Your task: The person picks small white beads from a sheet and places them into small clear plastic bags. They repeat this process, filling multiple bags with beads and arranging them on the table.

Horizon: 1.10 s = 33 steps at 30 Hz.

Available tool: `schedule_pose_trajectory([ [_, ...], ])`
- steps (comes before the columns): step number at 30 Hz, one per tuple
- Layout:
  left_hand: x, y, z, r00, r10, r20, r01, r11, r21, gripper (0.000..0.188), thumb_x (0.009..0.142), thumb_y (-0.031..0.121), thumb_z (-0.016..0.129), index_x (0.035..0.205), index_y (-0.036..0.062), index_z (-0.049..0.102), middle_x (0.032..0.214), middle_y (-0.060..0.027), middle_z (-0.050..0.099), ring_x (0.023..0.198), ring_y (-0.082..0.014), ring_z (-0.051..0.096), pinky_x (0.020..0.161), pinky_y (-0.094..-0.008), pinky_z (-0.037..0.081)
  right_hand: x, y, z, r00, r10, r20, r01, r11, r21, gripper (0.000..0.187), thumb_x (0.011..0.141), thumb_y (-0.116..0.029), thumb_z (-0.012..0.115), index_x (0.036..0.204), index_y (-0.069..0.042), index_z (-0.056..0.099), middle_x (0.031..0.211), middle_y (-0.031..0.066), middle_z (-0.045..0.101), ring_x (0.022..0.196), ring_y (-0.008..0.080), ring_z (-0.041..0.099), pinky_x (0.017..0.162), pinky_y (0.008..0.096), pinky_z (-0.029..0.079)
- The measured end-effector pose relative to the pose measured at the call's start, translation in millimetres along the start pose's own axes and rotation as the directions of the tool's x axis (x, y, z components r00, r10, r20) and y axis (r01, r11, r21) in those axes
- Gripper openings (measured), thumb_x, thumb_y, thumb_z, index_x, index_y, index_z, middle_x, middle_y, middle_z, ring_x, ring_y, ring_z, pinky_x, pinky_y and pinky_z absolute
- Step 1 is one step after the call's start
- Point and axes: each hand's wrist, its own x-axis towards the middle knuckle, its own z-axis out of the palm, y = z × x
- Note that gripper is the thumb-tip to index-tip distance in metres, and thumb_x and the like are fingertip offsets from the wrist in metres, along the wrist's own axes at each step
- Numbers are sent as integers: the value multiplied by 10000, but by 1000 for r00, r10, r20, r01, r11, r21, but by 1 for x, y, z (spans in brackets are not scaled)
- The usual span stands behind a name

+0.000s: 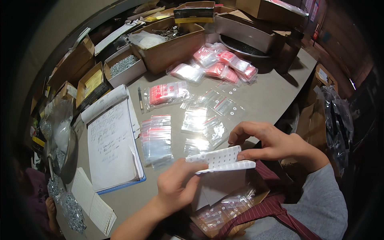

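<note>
A folded white sheet of small round stickers (221,158) is held up near the table's front edge. My left hand (176,186) pinches its left end between thumb and fingers. At the right end my right hand (272,144) has its thumb on the sheet, with the forefinger curled above it. Just beyond lie clear zip bags (196,120), a few bearing a round white sticker. Left of these is a neat stack of clear zip bags (157,140) with red-lined tops. Beneath the sheet, a box (262,196) near my lap holds stickered bags.
A clipboard with written paper (110,148) lies left, by a pen (141,100) and a notebook (94,204). Packs of red-marked bags (228,66) are heaped behind. Cardboard boxes (168,48) with metal parts line the back. Another person's hand (51,208) shows at lower left.
</note>
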Motion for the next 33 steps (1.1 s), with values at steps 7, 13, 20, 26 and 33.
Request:
schedule_pose_trajectory([
  [7, 1, 1, -1, 996, -89, 1, 89, 993, -75, 207, 862, -82, 656, 1047, -38, 736, 950, -109, 731, 825, -157, 681, 748, -267, 530, -10, 2, 22, 959, 13, -283, 8, 997, 74, 188, 899, -75, 727, 1068, -20, 665, 933, 117, 703, 852, 248, 704, 738, 361, 547],
  [13, -2, -3, 1, 962, -273, 22, 272, 938, -214, 177, 892, -28, 683, 1057, -14, 745, 929, -99, 733, 820, -144, 683, 740, -276, 533, -13, 18, 25, 912, -316, -260, 240, 927, -288, 187, 876, 26, 661, 1054, -32, 662, 1000, 136, 690, 828, 321, 693, 714, 373, 549],
  [20, -4, -11, 6, 942, -333, -32, 304, 890, -340, 163, 886, 3, 721, 1045, 4, 754, 916, -112, 742, 787, -159, 685, 739, -279, 533, 13, 29, 8, 939, -289, -187, 259, 951, -172, 235, 945, 14, 603, 1168, -5, 530, 1288, 211, 612, 1275, 363, 594, 1037, 435, 496],
  [26, 1, -6, 2, 996, -86, 13, 87, 992, -97, 233, 831, -20, 722, 1055, 36, 755, 935, -137, 748, 812, -269, 728, 728, -333, 567, 71, 70, -24, 975, -12, -221, -45, 966, -253, 179, 906, -9, 604, 1056, -16, 508, 1071, 224, 649, 1068, 422, 646, 869, 495, 507],
  [33, 0, -6, 5, 999, 14, 33, -12, 998, -66, 256, 808, -29, 719, 1049, 53, 748, 919, -130, 729, 776, -287, 716, 671, -344, 561, 84, 85, -53, 957, -64, -284, -88, 866, -492, 166, 995, -114, 627, 1114, -10, 577, 1042, 174, 663, 1009, 344, 664, 888, 416, 513],
])
